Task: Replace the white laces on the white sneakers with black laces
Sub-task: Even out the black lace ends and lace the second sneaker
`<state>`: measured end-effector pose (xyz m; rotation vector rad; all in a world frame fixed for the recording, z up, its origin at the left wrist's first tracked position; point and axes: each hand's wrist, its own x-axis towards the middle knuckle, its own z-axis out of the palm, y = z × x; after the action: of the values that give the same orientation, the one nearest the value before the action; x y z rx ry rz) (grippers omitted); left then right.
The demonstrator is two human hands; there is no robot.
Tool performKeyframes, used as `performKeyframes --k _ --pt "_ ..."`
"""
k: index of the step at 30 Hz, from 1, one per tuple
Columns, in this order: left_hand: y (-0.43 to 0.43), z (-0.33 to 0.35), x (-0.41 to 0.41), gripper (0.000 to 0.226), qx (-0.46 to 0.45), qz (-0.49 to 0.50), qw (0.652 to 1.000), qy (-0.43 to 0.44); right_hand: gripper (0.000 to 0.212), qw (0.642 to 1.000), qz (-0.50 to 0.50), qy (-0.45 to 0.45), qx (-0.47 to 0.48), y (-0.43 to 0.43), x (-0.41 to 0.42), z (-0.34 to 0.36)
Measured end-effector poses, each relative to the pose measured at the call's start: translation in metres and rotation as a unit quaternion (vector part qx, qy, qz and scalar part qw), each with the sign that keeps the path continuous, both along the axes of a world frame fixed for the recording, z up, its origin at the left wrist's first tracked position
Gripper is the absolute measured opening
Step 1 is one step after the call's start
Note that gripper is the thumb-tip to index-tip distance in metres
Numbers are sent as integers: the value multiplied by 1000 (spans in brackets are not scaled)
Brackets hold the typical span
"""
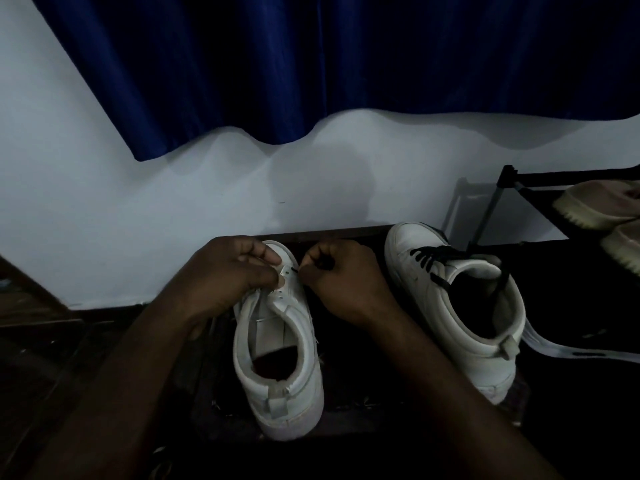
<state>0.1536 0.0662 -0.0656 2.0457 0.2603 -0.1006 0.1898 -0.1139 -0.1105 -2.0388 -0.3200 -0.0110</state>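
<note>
A white sneaker (280,368) with no lace in its eyelets stands in the middle, heel toward me. My left hand (228,275) grips its toe and eyelet flap. My right hand (341,278) pinches the tip of a black lace (295,270) at an upper eyelet of this shoe. To the right stands the second white sneaker (460,306), which carries black laces (433,259) across its eyelets.
A black shoe rack (498,199) at the right holds pale shoes with ridged soles (595,206). A white strip (568,351) lies on the dark floor at right. A white wall and blue curtain (311,64) rise behind the shoes.
</note>
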Motion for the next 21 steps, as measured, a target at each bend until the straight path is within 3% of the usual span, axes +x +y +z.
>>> performKeyframes --k 21 --pt "1 -8 -6 39 -91 16 995 -27 18 999 34 -10 -3 2 1 -1"
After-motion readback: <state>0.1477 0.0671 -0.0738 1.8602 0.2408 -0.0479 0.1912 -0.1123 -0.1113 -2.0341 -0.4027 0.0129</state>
